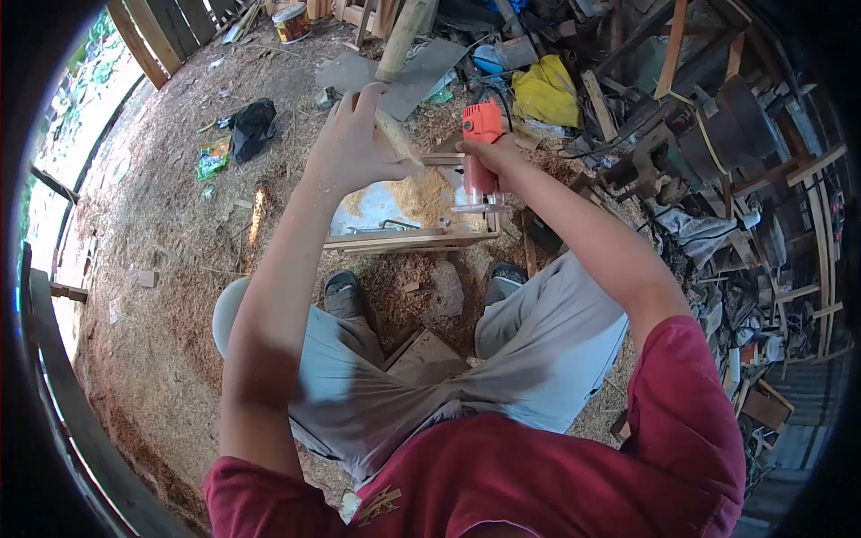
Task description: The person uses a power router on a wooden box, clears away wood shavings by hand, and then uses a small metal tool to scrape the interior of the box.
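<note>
My left hand [352,148] is raised over the left part of a low work surface, its fingers curled round a pale piece of wood [396,142]. In my right hand [493,154] is a red power tool [482,125], held upright with its clear base [480,208] down at the surface's right side. Sawdust [421,197] covers part of the metal-topped work surface [354,215]. A wrench [395,224] lies along its near edge, beside the wooden frame [408,242]. The tool's bit is too small to make out.
Wood shavings cover the ground [170,269]. A wooden post [404,40] stands beyond the work surface. A black bag [254,125] and a bucket [291,23] lie to the left. Yellow cloth [547,92], scrap wood and machinery [735,125] crowd the right.
</note>
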Motion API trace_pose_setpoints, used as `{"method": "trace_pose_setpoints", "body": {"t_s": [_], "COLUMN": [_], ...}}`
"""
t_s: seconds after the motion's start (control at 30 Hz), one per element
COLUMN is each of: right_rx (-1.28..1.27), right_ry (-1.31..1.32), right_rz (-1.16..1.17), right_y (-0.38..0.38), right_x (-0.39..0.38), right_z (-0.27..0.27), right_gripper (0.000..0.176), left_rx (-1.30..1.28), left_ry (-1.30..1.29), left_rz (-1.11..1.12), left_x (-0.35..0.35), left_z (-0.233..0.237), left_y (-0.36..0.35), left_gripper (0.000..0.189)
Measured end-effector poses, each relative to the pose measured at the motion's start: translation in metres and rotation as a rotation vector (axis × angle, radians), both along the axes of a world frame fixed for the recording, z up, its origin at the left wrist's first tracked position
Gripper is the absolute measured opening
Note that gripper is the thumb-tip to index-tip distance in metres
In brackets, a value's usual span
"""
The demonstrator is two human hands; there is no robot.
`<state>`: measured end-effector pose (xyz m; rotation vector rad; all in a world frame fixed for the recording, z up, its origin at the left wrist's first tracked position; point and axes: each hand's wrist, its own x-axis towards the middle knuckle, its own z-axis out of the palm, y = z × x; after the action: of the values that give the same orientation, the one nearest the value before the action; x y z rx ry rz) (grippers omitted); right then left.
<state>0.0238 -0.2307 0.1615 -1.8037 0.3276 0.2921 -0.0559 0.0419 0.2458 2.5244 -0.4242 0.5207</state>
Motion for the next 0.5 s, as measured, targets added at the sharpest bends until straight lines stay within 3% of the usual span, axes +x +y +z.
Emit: {"method": "trace_pose_setpoints", "body": {"t_s": [0.07,0.17,0.27,0.37,0.5], "right_rx": [0.026,-0.045,-0.062,-0.132,-0.279], "right_ry": [-0.111,0.005,-0.150,-0.201,-0.153], "right_rz": [0.082,0.069,0.192,0.167,0.230], "right_y": [-0.004,0.003,-0.002,0.000,-0.010], "right_x": [0.014,0.012,0.025,0.029,0.036], "right_z": [-0.032,-0.028,-0.054,-0.069,-0.086], "right_gripper": [0.042,0.051,0.050,0.055,0.065], "left_rx": [0.033,0.067,0.096,0.157,0.211], "left_ry": [0.017,0.056,0.154,0.225,0.240], "left_rz": [-0.012,-0.065,-0.090,-0.098,-0.107], "left_x": [-0.002,-0.004,-0.006,-0.007,-0.006], "left_z": [-0.005,-0.012,-0.018,-0.025,-0.029], "left_y": [0.008,0.014,0.019,0.025,0.028], "left_gripper": [0.110,0.108,0.107,0.105,0.102]}}
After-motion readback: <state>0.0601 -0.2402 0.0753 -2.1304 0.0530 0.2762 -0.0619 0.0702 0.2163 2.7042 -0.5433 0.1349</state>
